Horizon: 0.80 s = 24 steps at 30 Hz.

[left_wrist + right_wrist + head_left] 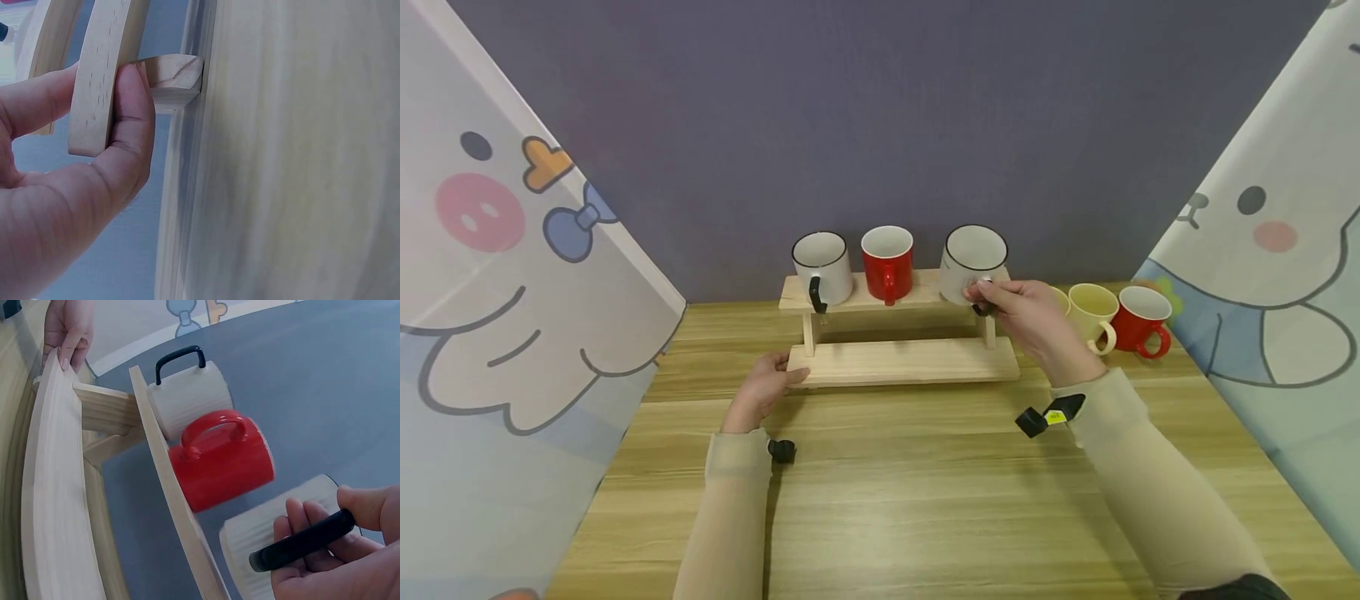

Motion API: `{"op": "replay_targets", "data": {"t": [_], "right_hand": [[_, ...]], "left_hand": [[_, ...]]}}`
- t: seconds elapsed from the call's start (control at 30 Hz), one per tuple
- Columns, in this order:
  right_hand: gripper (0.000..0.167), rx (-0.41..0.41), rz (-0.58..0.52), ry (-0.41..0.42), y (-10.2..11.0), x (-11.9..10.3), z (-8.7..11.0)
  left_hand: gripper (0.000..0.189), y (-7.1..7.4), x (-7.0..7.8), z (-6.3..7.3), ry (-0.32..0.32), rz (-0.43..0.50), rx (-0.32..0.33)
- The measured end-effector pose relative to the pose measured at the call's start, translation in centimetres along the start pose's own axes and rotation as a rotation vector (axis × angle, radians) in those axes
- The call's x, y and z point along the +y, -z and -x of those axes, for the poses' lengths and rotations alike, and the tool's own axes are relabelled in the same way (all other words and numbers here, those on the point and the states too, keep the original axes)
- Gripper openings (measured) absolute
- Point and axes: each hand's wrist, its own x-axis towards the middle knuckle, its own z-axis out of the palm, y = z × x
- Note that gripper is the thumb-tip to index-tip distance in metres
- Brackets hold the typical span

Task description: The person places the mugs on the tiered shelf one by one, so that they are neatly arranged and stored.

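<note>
Pale sleeves (pixel 1172 500) are being worn on both forearms, which are being stretched from the near side over a wood-grain table (pixel 895 500), a small black device (pixel 782 452) being carried at each wrist. A black-rimmed white mug (pixel 958 275) is being gripped by the right hand (pixel 1033 321), its black handle (pixel 300 542) being enclosed by curled fingers and thumb. It is being held at the right end of the upper board (pixel 927 287) of a wooden rack (pixel 917 358); whether its base is being borne there cannot be told. The left end of the lower board (pixel 880 364) is being pinched between the thumb and fingers of the left hand (pixel 766 385). On the upper board, a second white mug (pixel 835 282) is being supported at the left and a red mug (pixel 876 267) in the middle, their handles being turned toward the near side. Right of the rack, two yellow mugs (pixel 1084 323) and another red mug (pixel 1129 329) are being kept in a row, the leftmost being partly hidden by the right hand. At the far side, a grey wall (pixel 880 125) is being flanked by cartoon-printed panels (pixel 1270 283).
</note>
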Motion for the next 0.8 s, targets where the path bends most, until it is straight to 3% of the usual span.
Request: {"op": "replay_targets", "data": {"t": [0.17,0.4,0.63,0.8], "right_hand": [[0.017,0.063,0.0,0.006,-1.6,0.6,-2.1],[0.029,0.154,0.119,-0.02,-3.3,1.0,-3.8],[0.026,0.079,0.077,-0.025,-3.4,1.1,-3.8],[0.028,0.04,0.108,-0.018,-3.1,1.2,-3.8]], "left_hand": [[0.066,0.0,0.1,0.1,0.009,-0.016,0.008],[0.066,0.0,0.3,0.3,0.019,-0.011,0.007],[0.065,0.0,0.2,0.2,0.012,-0.011,0.013],[0.065,0.0,0.2,0.2,0.006,-0.002,0.012]]}}
